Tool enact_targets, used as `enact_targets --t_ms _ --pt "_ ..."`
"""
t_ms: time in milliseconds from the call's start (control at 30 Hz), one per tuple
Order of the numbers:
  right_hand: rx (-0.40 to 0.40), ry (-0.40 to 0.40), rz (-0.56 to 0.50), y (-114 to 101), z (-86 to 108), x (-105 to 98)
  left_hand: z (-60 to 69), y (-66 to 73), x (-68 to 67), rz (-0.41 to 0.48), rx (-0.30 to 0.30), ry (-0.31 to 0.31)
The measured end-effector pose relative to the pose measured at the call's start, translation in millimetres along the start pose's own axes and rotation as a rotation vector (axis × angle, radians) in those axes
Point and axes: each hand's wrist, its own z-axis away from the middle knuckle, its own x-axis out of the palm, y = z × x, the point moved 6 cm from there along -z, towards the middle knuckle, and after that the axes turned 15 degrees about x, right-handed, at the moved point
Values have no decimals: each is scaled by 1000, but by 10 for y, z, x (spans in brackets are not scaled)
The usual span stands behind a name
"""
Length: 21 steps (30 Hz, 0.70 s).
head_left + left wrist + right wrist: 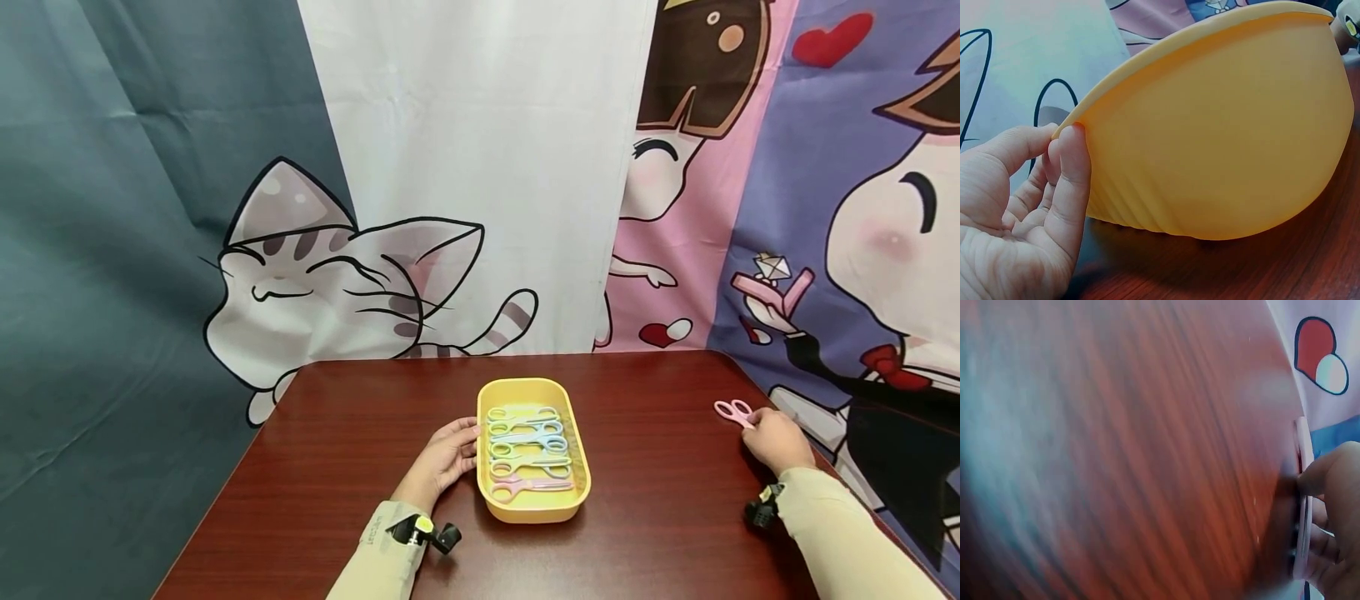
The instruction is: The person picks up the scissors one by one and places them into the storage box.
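A yellow plastic basket (580, 467) stands mid-table with several scissors lying across it in a column, green and blue ones (528, 446) and pink scissors (532, 487) at the near end. My left hand (442, 458) pinches the basket's left rim between thumb and fingers, plain in the left wrist view on the basket's wall (1210, 137). Far off to the right, my right hand (777, 439) grips another pair of pink scissors (733, 410) by the blade end, the handle loops pointing left. In the right wrist view these scissors (1302, 440) appear edge-on by the fingers.
The dark red-brown wooden table (652, 433) has rounded far corners, and its right edge runs close to my right hand. Behind it hangs a cartoon-printed cloth (487, 167). Wood surface lies between the basket and my right hand.
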Motion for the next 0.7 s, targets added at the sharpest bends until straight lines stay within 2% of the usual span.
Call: enact_targets --t_ms 200,467,700 --pt "-5 -13 -35 -292 48 89 -6 0 -12 15 -9 4" --pt "-63 -11 -89 -863 164 320 -6 7 -6 16 -8 -6" --pt "-107 -35 -89 -1346 278 518 -9 -12 -4 8 -9 1"
